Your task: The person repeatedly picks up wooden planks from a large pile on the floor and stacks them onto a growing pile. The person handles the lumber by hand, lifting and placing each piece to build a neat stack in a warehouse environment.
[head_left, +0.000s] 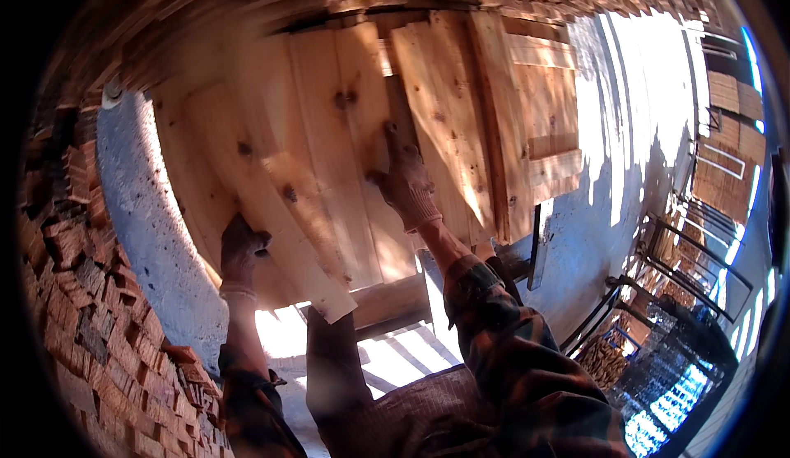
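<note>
Boards hide both gloved hands' fingertips in shadow.

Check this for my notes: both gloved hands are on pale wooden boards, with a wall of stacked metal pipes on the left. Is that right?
Not quite. The head view shows both gloved hands, left hand and right hand, on the pale wooden boards, but the wall on the left is stacked reddish wood pieces, not metal pipes.

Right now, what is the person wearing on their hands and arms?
Both hands wear knit work gloves with ribbed cuffs: the left glove looks dark and worn, the right glove brownish. The wrists are bare. The sleeves are a dark camouflage-like pattern with cuffs at the forearm.
</note>
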Motion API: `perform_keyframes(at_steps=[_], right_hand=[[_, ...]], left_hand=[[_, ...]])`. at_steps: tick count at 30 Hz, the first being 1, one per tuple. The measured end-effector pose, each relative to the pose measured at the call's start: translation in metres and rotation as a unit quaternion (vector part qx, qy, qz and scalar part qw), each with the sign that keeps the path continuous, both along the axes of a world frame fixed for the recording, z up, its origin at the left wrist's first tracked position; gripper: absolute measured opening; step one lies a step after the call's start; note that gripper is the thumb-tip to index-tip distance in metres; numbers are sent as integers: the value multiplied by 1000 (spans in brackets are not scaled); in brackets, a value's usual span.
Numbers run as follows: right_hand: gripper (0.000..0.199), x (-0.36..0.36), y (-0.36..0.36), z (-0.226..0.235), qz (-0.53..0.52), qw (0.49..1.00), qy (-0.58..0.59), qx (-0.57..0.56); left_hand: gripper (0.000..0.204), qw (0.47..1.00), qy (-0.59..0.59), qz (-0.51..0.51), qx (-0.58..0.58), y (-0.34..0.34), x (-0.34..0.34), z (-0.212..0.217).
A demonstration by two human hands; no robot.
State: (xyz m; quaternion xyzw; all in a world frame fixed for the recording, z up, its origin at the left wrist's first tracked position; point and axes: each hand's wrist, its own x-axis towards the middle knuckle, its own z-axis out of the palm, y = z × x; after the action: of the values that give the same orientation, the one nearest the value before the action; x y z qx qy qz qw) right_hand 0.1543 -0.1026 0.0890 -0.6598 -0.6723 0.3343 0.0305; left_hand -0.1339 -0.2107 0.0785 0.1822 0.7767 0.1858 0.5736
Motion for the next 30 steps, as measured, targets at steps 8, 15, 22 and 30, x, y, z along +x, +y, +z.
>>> perform_keyframes(at_steps=[8,15,22,30], right_hand=[[77,50,20,3,27,999,23,-7],[117,220,54,14,-38,978,-192,70],[119,285,64,-32,-48,990,125,51],[129,311,80,-23,-74,996,-28,-37]], left_hand=[[19,997,49,-30,51,3,20,4],[31,988,-71,63,120,64,163,30],[37,990,-91,56,97,73,193,-16],[36,953,223,111,174,32,159,24]])
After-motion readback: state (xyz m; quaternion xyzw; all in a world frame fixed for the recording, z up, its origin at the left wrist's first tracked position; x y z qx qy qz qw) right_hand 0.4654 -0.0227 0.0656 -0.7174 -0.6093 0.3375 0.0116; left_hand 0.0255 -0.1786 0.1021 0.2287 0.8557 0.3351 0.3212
